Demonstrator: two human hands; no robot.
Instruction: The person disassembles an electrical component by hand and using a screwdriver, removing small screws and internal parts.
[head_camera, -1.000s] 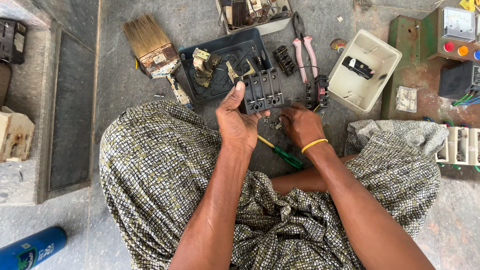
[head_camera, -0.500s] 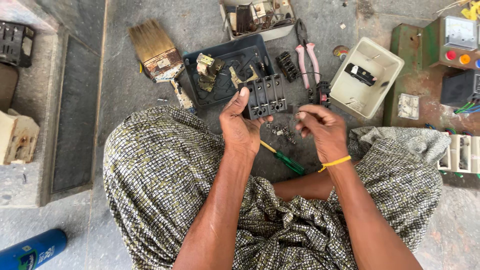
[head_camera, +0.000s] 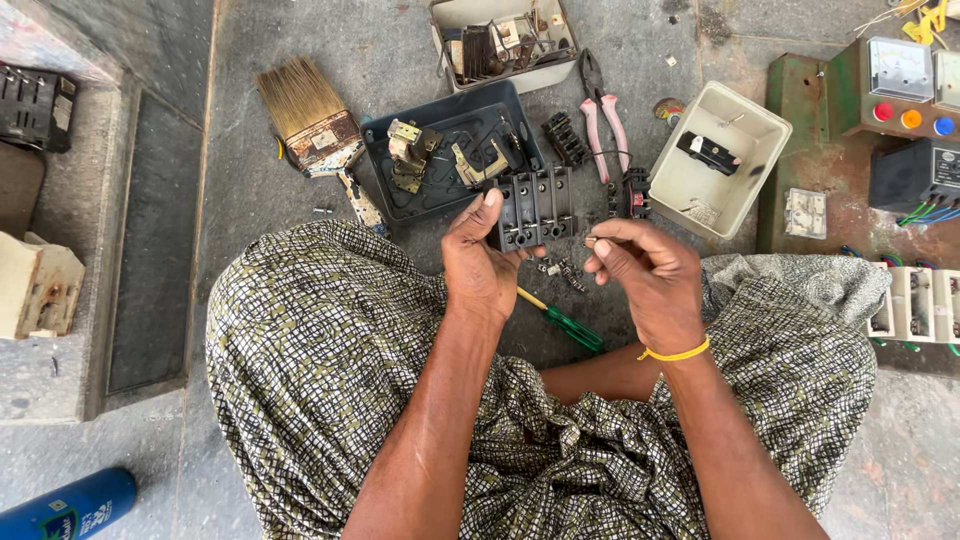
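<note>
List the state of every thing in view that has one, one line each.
left hand: gripping the black switch block, held up
right hand: fingertips pinched on a small metal part, too small to identify
green screwdriver: lying on the floor
pliers: lying, handles nearly together
dark tray: open, holding metal parts
cream box: open, black part inside

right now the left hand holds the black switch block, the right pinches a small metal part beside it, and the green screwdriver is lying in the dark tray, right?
Not quite. The left hand does hold the black switch block and the right hand pinches a small metal part, but the head view shows the green screwdriver lying on the floor below the hands, not in the dark tray.
</note>
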